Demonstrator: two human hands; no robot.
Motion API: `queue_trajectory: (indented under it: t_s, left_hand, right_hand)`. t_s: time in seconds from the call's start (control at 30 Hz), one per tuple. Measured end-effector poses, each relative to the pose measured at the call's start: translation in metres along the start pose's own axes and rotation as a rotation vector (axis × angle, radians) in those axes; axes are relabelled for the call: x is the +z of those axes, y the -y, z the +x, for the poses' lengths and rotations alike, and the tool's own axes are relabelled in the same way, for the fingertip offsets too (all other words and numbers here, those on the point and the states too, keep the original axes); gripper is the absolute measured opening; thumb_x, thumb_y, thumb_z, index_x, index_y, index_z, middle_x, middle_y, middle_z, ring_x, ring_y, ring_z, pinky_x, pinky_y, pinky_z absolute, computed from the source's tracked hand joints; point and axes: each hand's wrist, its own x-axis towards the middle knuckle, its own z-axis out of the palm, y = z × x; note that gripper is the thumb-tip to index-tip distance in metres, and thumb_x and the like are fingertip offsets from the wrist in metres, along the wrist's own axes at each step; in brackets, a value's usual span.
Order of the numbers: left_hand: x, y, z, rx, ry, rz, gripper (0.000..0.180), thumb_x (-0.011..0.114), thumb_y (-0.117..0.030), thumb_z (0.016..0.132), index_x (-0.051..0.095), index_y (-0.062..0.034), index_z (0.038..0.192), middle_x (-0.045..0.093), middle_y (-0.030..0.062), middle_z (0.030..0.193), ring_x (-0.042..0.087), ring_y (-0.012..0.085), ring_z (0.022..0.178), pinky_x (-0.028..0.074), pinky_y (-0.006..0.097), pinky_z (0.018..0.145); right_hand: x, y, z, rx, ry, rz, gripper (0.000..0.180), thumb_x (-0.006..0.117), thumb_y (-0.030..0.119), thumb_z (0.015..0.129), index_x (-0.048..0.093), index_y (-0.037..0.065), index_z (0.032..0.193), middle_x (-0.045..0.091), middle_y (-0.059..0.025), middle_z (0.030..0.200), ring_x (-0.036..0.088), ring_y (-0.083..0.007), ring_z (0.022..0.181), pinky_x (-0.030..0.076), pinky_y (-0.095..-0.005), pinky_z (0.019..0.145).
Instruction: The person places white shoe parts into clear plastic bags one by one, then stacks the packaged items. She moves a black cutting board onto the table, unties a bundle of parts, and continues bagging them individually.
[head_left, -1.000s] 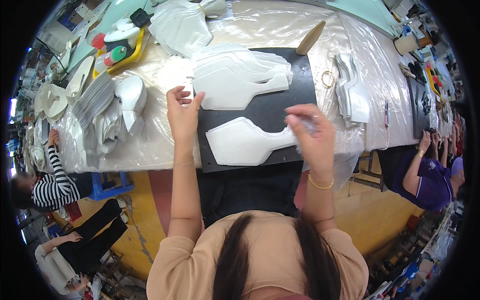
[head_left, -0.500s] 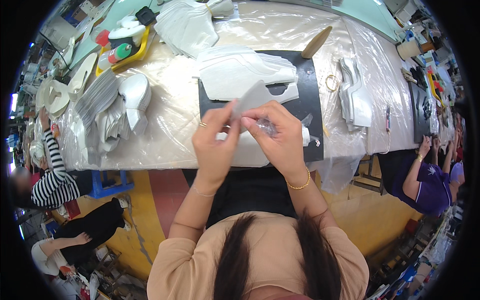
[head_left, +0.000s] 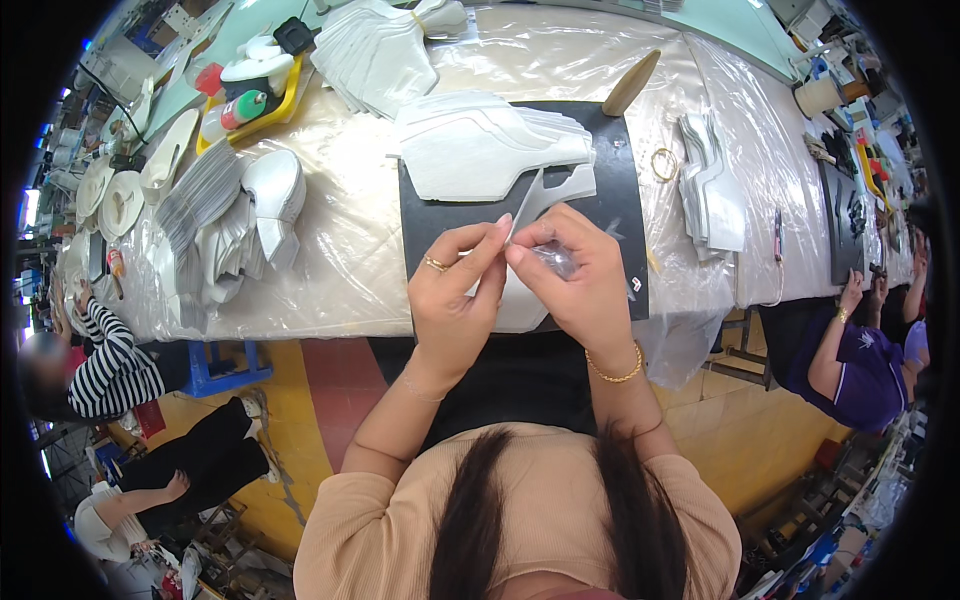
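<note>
Both of my hands meet over the black mat (head_left: 620,225), pinching one white cut piece (head_left: 548,192) between them. My left hand (head_left: 452,300) has thumb and forefinger closed on its lower edge; my right hand (head_left: 580,280) nips the same edge just beside, with a scrap of clear film (head_left: 556,260) bunched under its fingers. The piece stands on edge, its top leaning toward the stack of white pieces (head_left: 480,150) lying at the mat's far side.

To do this well, I judge I should keep the pinches close together and pull gently, so the thin piece doesn't crease or tear. Holding it low over the mat seems wise, away from the wooden tool (head_left: 630,82) and the gold ring (head_left: 664,163).
</note>
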Motion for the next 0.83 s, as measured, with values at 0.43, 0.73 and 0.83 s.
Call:
queue_trajectory:
  t_s: [0.43, 0.73, 0.83]
  left_hand:
    - [-0.016, 0.004, 0.0, -0.367, 0.242, -0.656, 0.033, 0.074, -0.005, 0.086, 0.066, 0.0044, 0.117, 0.062, 0.0075, 0.103, 0.061, 0.0134, 0.096, 0.058, 0.028, 0.078]
    - [-0.02, 0.012, 0.002, -0.645, 0.03, -0.785, 0.023, 0.07, -0.012, 0.092, 0.066, 0.0042, 0.107, 0.069, 0.0078, 0.09, 0.065, 0.0119, 0.078, 0.057, 0.025, 0.065]
    - [-0.031, 0.021, 0.005, -0.622, 0.034, -0.647, 0.025, 0.07, -0.013, 0.093, 0.065, 0.005, 0.11, 0.07, 0.0089, 0.093, 0.066, 0.0114, 0.077, 0.057, 0.024, 0.063]
  right_hand:
    - [-0.003, -0.01, -0.008, 0.184, 0.126, 0.357, 0.009, 0.069, 0.008, 0.084, 0.067, 0.0, 0.086, 0.06, -0.0064, 0.085, 0.058, -0.0132, 0.073, 0.045, -0.0273, 0.064]
    - [-0.012, -0.028, -0.019, -0.033, 0.063, 0.686, 0.005, 0.062, 0.006, 0.086, 0.064, 0.007, 0.081, 0.062, -0.0119, 0.093, 0.063, -0.0178, 0.073, 0.055, -0.0346, 0.074]
    - [-0.024, -0.042, -0.017, -0.136, 0.118, 1.198, 0.006, 0.06, 0.014, 0.09, 0.059, 0.008, 0.091, 0.061, -0.0112, 0.092, 0.065, -0.0191, 0.074, 0.057, -0.0495, 0.081]
